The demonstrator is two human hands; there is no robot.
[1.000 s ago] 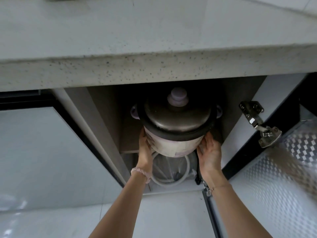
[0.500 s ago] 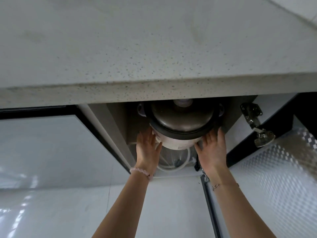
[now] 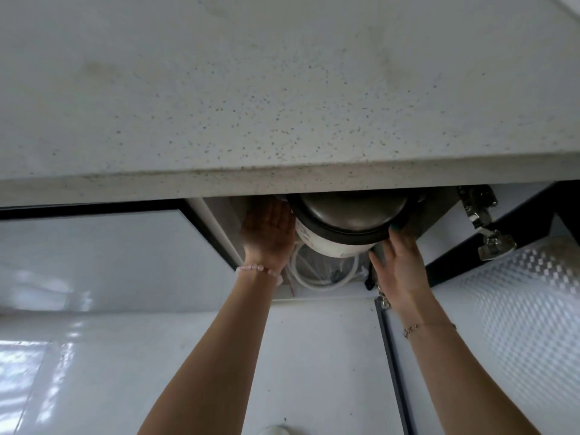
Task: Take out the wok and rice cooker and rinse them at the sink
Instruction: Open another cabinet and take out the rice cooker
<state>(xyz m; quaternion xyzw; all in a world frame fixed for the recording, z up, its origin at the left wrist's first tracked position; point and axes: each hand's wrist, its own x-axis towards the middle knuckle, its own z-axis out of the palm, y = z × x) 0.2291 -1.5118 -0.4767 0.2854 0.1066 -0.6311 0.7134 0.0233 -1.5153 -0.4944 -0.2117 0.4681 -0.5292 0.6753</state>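
Currently: rice cooker (image 3: 332,243), white body under dark lid (image 3: 351,211), sits at the mouth of the cabinet (image 3: 434,213), just beneath the countertop (image 3: 282,105) edge. Left hand (image 3: 266,233) and right hand (image 3: 400,262) press flat against its sides, fingers straight and spread. Judged heavy, rigid and smooth-walled, with a lid that may slide. Best borne from under the base.

Countertop (image 3: 282,89): pale grey-white with fine dark speckles. Rice cooker (image 3: 332,246): white body, black rim band, dark brown-grey metallic lid. Hose (image 3: 317,282) beneath: white. Cabinet frame (image 3: 530,224): black. Hinge (image 3: 489,240): silver. Door lining (image 3: 518,309), right side: silver, embossed checker pattern. Left-wrist bracelet (image 3: 259,269): pale pink beads. Right-wrist chain (image 3: 430,325): gold-toned. Floor (image 3: 125,340): glossy white.
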